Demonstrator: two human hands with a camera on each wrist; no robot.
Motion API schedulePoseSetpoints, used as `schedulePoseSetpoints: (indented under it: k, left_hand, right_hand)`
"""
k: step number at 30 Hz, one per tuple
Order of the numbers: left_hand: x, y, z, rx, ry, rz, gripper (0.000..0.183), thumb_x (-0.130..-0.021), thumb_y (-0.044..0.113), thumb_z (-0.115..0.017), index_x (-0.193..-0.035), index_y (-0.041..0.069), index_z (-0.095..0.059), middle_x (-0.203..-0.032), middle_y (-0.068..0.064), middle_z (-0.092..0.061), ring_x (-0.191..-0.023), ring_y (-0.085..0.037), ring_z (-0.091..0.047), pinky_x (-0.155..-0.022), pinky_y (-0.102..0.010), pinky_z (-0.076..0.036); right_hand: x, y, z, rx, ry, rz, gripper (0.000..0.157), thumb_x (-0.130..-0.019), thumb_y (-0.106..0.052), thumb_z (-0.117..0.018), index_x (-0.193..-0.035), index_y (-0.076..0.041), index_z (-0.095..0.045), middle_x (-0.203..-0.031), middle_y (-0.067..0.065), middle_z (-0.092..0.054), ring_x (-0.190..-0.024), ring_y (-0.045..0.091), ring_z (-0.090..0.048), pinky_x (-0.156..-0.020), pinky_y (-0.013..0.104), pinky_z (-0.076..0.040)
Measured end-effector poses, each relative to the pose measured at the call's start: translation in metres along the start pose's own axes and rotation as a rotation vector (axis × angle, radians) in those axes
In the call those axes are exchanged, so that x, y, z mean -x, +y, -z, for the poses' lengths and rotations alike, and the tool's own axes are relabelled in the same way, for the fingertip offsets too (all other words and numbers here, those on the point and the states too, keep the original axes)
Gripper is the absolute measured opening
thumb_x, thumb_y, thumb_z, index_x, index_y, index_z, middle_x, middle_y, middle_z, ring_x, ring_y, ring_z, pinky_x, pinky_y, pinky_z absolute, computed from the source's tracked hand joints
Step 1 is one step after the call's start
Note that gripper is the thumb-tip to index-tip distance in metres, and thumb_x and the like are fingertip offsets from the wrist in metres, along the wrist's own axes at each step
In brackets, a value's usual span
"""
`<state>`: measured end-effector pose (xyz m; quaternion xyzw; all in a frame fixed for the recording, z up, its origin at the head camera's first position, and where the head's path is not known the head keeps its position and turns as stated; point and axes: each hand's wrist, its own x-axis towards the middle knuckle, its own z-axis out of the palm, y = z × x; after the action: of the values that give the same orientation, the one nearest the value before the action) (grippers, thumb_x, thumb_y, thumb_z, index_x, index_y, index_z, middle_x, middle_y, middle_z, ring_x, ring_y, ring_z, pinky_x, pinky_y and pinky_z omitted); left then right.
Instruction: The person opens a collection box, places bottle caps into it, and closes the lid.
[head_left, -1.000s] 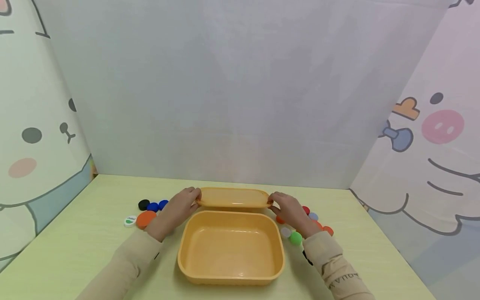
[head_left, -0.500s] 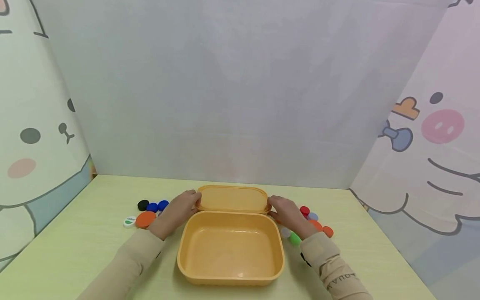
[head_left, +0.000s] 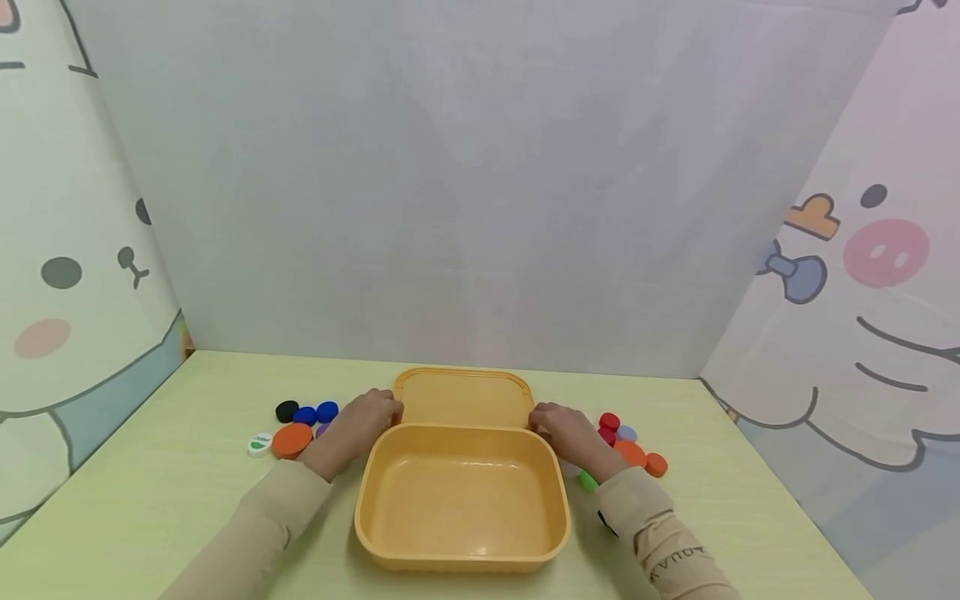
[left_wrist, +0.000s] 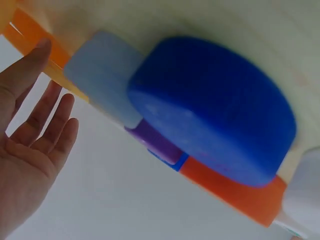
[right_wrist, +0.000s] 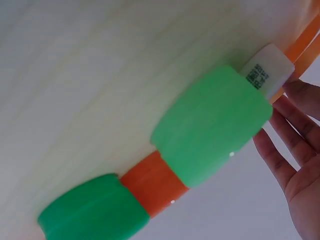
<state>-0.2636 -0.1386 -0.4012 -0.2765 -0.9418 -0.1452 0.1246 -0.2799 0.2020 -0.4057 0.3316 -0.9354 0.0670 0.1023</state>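
Your left hand and right hand pinch the lid at its 2 ends; it lies between them, behind the box.

Cartoon panels and a grey backdrop enclose this tabletop booth

"What surrounds the middle of the scene?"
"A pale yellow-green table with round caps in two groups. On the left, a black cap lies just beside two blue caps; nearer are a large orange cap and a white cap with a green mark."
"And on the right?"
"Two red caps, a lavender cap, two orange caps and a partly hidden green cap."
"Behind?"
"A plain greyish cloth, with a cartoon pig to its right and another cartoon animal to its left."
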Motion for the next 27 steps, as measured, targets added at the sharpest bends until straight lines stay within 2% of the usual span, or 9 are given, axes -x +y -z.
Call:
schedulePoseSetpoints:
  k: [6,10,16,20,23,27]
  left_hand:
    - [0.001,0.001,-0.001,-0.075,-0.006,0.008,0.024,-0.083,0.001,-0.057,-0.068,0.019,-0.060,-0.069,0.004,-0.052,-0.067,-0.014,-0.043,-0.065,-0.032,-0.037]
    - [0.002,0.000,-0.003,-0.115,-0.020,0.008,0.021,-0.084,0.004,-0.058,-0.070,0.019,-0.062,-0.071,0.004,-0.054,-0.068,-0.014,-0.045,-0.068,-0.034,-0.038]
    - [0.004,0.000,-0.003,-0.109,-0.036,0.015,0.013,-0.086,0.012,-0.059,-0.078,0.019,-0.065,-0.076,0.003,-0.059,-0.070,-0.015,-0.047,-0.068,-0.034,-0.040]
    - [0.008,0.000,0.000,-0.093,-0.036,0.023,0.005,-0.087,0.017,-0.059,-0.085,0.017,-0.064,-0.081,0.001,-0.061,-0.071,-0.016,-0.048,-0.065,-0.033,-0.042]
    - [0.011,-0.001,0.004,-0.099,-0.013,0.033,0.006,-0.085,0.015,-0.061,-0.090,0.014,-0.063,-0.085,-0.002,-0.062,-0.071,-0.018,-0.050,-0.062,-0.033,-0.043]
    - [0.015,-0.002,0.010,-0.125,0.068,0.050,0.013,-0.081,0.007,-0.063,-0.094,0.011,-0.063,-0.084,-0.005,-0.062,-0.070,-0.022,-0.054,-0.058,-0.033,-0.045]
  right_hand:
    - [0.001,-0.002,0.000,0.015,-0.016,0.003,0.006,-0.084,-0.019,-0.064,-0.079,-0.021,-0.063,-0.078,-0.009,-0.057,-0.067,0.005,-0.048,-0.057,0.020,-0.046]
    - [0.001,-0.002,0.000,0.019,-0.020,0.001,0.005,-0.084,-0.020,-0.065,-0.079,-0.021,-0.063,-0.077,-0.009,-0.057,-0.066,0.005,-0.048,-0.057,0.019,-0.046]
    - [0.000,-0.001,0.002,0.017,-0.009,0.024,0.004,-0.083,-0.019,-0.065,-0.080,-0.020,-0.064,-0.078,-0.006,-0.060,-0.068,0.007,-0.050,-0.059,0.022,-0.047]
    - [0.000,-0.002,0.009,0.026,-0.015,-0.010,0.005,-0.082,-0.018,-0.067,-0.087,-0.016,-0.065,-0.086,-0.002,-0.064,-0.073,0.013,-0.054,-0.065,0.029,-0.049]
    - [0.000,-0.003,0.016,0.026,-0.017,-0.053,0.012,-0.081,-0.016,-0.068,-0.092,-0.012,-0.065,-0.093,0.003,-0.065,-0.081,0.019,-0.057,-0.072,0.038,-0.050]
    - [0.002,-0.002,0.025,0.038,0.008,-0.091,0.020,-0.080,-0.014,-0.069,-0.098,-0.008,-0.064,-0.097,0.006,-0.066,-0.086,0.024,-0.059,-0.076,0.044,-0.049]
